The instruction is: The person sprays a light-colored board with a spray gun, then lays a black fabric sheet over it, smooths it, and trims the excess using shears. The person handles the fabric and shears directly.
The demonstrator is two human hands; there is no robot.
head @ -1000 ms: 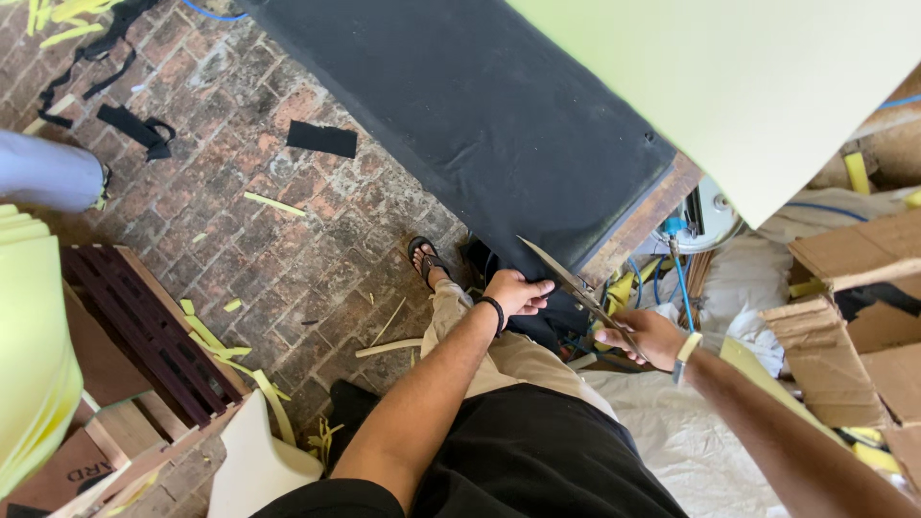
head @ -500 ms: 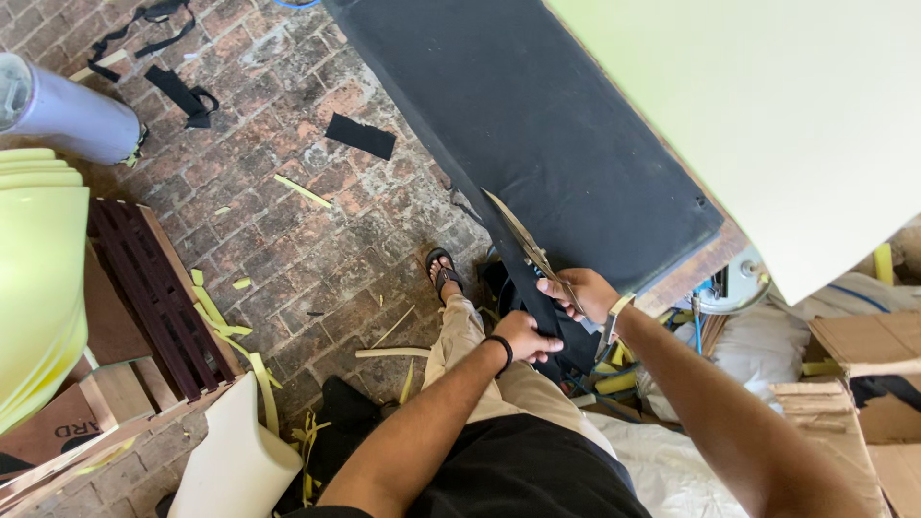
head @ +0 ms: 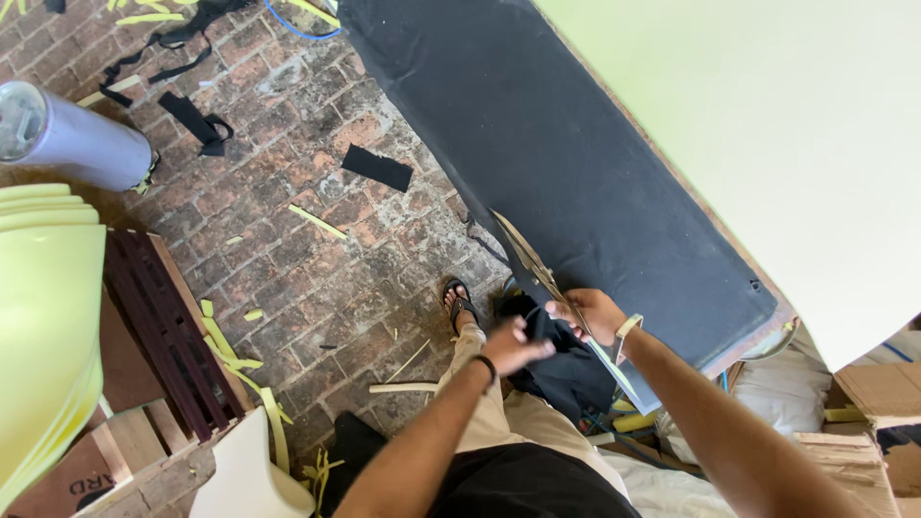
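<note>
The right hand (head: 595, 315) has moved left from the frame's right to meet the left hand (head: 513, 345) on the black fabric (head: 537, 321) at lower centre.

the fabric-covered panel (head: 576, 182) runs from the top middle down to the right, with the foam sheet (head: 767, 144) lying to its right. both hands meet at the panel's near edge — the left hand (head: 513, 345) just left of the right hand (head: 595, 315). the cylinder (head: 72, 139) lies far left on the brick floor (head: 288, 278), behind the wooden pallet (head: 163, 336) — the sandalled foot (head: 460, 305) stands just left of the hands.

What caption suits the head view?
Both hands, left hand and right hand, grip black fabric beside a black-covered board above a brick floor.
</note>
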